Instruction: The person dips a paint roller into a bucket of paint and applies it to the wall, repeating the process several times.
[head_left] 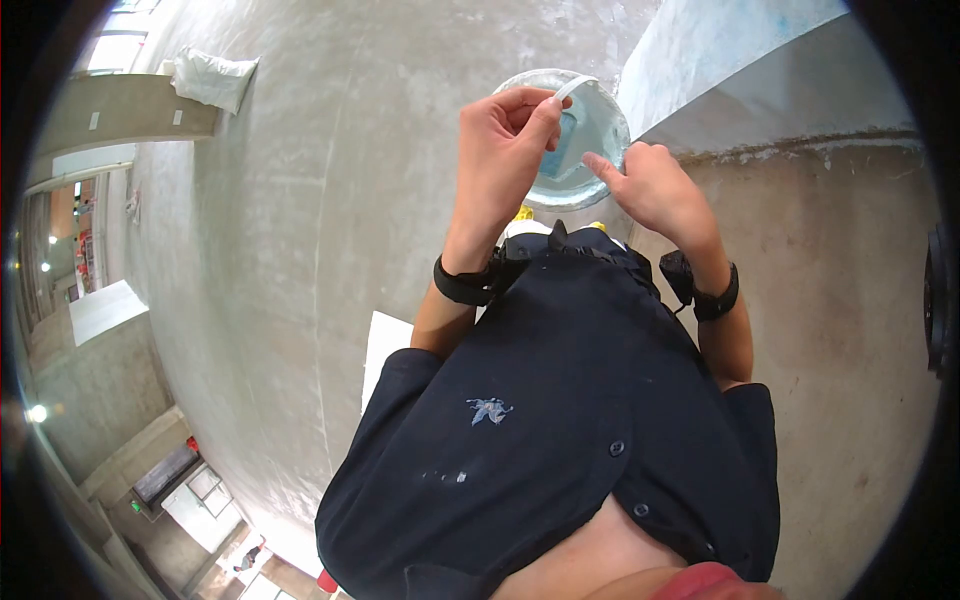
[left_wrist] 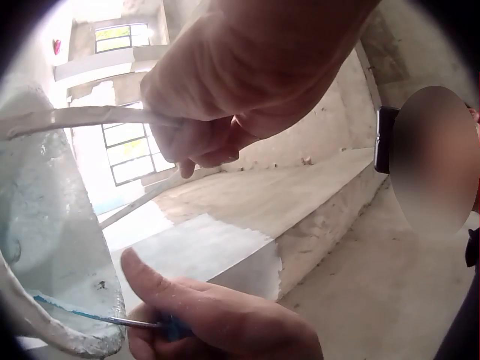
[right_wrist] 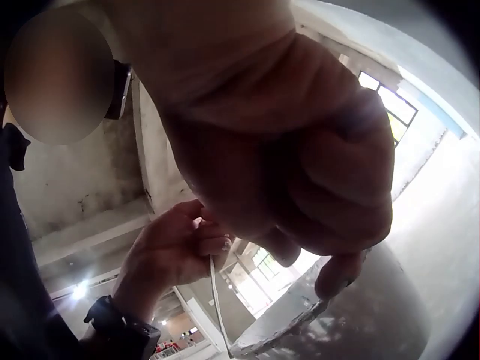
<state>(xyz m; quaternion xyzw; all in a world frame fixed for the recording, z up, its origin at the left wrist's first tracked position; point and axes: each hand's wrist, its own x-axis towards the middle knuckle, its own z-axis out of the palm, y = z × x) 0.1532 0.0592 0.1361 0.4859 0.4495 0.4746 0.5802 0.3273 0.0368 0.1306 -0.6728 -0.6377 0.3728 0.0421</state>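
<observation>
My left hand (head_left: 510, 140) grips the white handle (head_left: 577, 86) of a bucket (head_left: 622, 118), fingers curled round it above the rim. The bucket stands upright close in front of my feet, its rim and inner wall smeared with pale paint or putty. My right hand (head_left: 662, 195) is at the bucket's near right side, curled round the blue grip of what looks like a putty knife (left_wrist: 82, 309). Its metal shank and thin, coated blade reach over the rim into the bucket in the left wrist view. The right wrist view shows mostly the back of that hand.
A partly white-coated wall (head_left: 735, 75) rises just right of the bucket. Grey concrete floor (head_left: 330, 180) stretches left, with a white sack (head_left: 214, 80) farther off. White sheet material (head_left: 385, 350) lies by my left elbow. Large windows (left_wrist: 127, 146) stand behind.
</observation>
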